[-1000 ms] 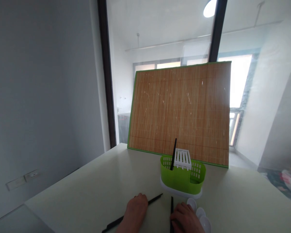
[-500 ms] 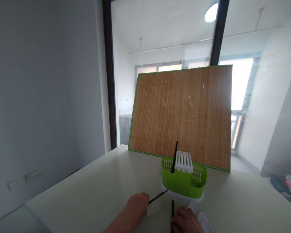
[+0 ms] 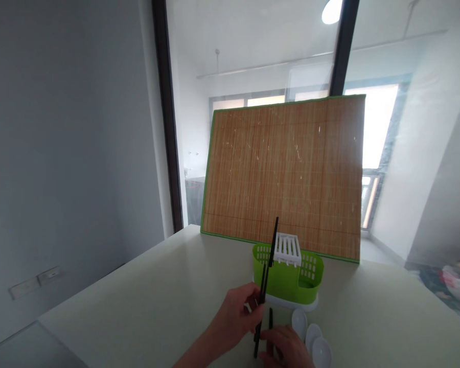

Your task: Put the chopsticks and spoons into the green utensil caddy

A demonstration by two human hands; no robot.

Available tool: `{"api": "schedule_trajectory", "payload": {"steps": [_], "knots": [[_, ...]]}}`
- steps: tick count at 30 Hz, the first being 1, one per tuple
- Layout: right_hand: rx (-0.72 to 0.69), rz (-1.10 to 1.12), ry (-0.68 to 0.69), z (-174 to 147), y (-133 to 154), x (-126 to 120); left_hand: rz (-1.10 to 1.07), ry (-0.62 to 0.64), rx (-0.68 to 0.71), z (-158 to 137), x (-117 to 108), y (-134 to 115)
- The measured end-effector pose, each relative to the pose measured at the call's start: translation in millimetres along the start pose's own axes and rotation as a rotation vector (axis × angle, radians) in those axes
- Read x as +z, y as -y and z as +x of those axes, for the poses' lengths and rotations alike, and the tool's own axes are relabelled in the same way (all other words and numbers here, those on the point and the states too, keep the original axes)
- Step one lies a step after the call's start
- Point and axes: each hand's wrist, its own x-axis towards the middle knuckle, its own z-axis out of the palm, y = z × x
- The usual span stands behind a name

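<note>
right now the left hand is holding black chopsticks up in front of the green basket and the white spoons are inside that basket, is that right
Not quite: the white spoons are not inside the green basket. The head view shows them lying on the table, beside the right hand. The left hand is indeed holding black chopsticks up in front of the basket.

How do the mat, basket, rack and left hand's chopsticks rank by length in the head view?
1. Mat
2. Basket and chopsticks: they look alike, and the chopsticks are nearer the camera, so unranked
3. Rack
</note>
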Motion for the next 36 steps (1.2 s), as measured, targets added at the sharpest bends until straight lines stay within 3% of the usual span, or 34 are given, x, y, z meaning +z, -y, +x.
{"api": "schedule_trajectory", "payload": {"steps": [6,11,19,24,28,31,33,36], "knots": [[0.149,0.012,-0.04,-2,2,2,-0.126,0.075,-0.042,-1,0,8],[-0.001,-0.019,-0.033,-3,-1,12,-0.115,0.136,-0.044,-9,3,7],[-0.126,-0.096,-0.072,-5,-11,28,0.198,0.168,0.039,-22,1,0],[-0.147,-0.094,-0.11,-4,-8,17,0.289,0.113,0.124,-15,-21,-21],[-0.075,-0.001,-0.169,-3,-3,-2,0.207,-0.1,0.175,12,-66,-52],[-0.066,0.008,-0.223,-3,-3,-9,0.141,-0.266,0.262,53,-94,-67],[-0.079,-0.012,-0.259,-3,-3,-9,0.144,-0.287,0.299,87,-100,-65],[-0.121,-0.057,-0.267,-2,-5,-6,0.249,-0.223,0.282,136,-91,-40]]}}
